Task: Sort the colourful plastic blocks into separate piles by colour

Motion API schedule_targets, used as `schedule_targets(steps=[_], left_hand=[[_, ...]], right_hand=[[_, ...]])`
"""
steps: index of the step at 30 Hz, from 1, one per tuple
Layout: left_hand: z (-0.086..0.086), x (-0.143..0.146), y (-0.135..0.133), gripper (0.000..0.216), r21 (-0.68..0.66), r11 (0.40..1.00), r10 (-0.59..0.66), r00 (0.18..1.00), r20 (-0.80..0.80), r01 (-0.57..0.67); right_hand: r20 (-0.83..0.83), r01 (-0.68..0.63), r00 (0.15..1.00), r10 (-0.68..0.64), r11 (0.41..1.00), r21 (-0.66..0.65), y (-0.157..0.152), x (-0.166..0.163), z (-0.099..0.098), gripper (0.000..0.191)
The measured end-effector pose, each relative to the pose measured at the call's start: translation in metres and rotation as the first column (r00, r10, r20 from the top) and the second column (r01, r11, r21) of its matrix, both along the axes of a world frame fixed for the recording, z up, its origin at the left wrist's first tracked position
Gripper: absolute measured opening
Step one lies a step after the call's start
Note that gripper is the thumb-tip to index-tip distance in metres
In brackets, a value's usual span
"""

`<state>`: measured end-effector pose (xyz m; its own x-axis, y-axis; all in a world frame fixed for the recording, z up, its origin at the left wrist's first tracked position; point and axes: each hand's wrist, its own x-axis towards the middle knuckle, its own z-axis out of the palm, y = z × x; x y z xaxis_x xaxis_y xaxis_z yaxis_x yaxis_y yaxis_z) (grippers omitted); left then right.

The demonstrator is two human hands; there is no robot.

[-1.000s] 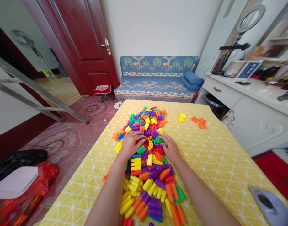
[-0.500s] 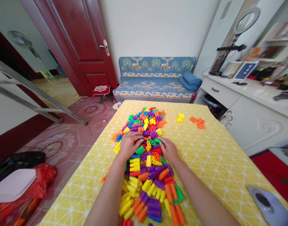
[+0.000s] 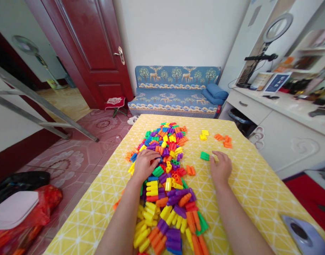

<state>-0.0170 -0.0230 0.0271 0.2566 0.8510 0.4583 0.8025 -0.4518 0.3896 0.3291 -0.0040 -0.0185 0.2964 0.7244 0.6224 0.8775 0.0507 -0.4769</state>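
Note:
A long heap of bullet-shaped plastic building blocks (image 3: 152, 188) in yellow, purple, orange, red, green and blue runs down the table. My left hand (image 3: 146, 163) lies over the heap's left side, fingers stretched and thumb apart, with no block visibly gripped; what is under the palm is hidden. My right hand (image 3: 221, 168) is on the cloth right of the heap, its fingers apart. Just left of those fingertips lies a green block (image 3: 204, 156); whether they touch it I cannot tell. An orange block (image 3: 190, 170) lies at the heap's right edge.
Yellow blocks (image 3: 204, 135) and orange blocks (image 3: 227, 141) form small groups at the far right of the yellow tablecloth (image 3: 258, 202). A phone (image 3: 306, 232) lies at the near right corner. Behind the table stands a blue sofa (image 3: 175, 95); a white cabinet (image 3: 290, 138) is to the right.
My right hand has moved right, out of the heap, and a green block now lies beside its fingertips. An orange block now shows at the heap's right edge. My left hand has barely moved.

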Motion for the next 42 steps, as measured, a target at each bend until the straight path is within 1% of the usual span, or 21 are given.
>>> schedule_targets(steps=[2,5,9,13,15,29,35,38,40,42], left_hand=[[0.001,0.000,0.000,0.021,-0.005,1.000,0.001,1.000,0.001,-0.001],[0.002,0.000,-0.001,0.021,-0.006,1.000,0.000,1.000,0.002,0.000],[0.001,0.001,-0.001,0.021,-0.002,1.000,0.008,1.000,0.002,-0.008],[0.000,0.001,0.000,0.021,-0.003,1.000,0.008,1.000,0.000,-0.008],[0.000,0.000,0.000,0.021,-0.002,1.000,0.007,1.000,0.002,-0.007],[0.001,0.000,0.000,0.021,0.005,1.000,0.005,1.000,0.006,-0.005],[-0.001,-0.001,0.000,0.020,0.008,1.000,0.002,1.000,0.007,-0.002],[-0.001,-0.001,0.000,0.020,0.016,1.000,0.004,1.000,0.011,-0.004],[0.000,0.000,0.000,0.020,0.018,1.000,0.005,1.000,0.014,-0.005],[0.001,0.000,0.000,0.019,0.018,1.000,0.008,1.000,0.017,-0.008]], right_hand=[[0.066,-0.078,0.995,0.080,0.996,-0.035,-0.004,-0.005,0.000,0.031],[0.155,-0.135,0.975,0.159,0.979,-0.154,-0.007,-0.018,-0.004,0.030],[0.226,-0.135,0.954,0.198,0.954,-0.267,-0.006,-0.031,-0.012,0.042],[0.241,-0.100,0.951,0.195,0.929,-0.357,-0.005,-0.035,-0.016,0.046],[0.241,-0.092,0.952,0.191,0.924,-0.372,-0.006,-0.037,-0.015,0.047],[0.245,-0.096,0.951,0.189,0.933,-0.347,-0.006,-0.038,-0.017,0.047],[0.268,-0.068,0.946,0.181,0.921,-0.383,-0.008,-0.044,-0.014,0.048],[0.292,-0.015,0.945,0.146,0.913,-0.409,-0.009,-0.035,-0.010,0.049],[0.317,0.099,0.947,0.049,0.896,-0.433,-0.008,-0.015,-0.006,0.051],[0.328,0.228,0.941,-0.080,0.867,-0.444,-0.004,0.019,-0.001,0.054]])
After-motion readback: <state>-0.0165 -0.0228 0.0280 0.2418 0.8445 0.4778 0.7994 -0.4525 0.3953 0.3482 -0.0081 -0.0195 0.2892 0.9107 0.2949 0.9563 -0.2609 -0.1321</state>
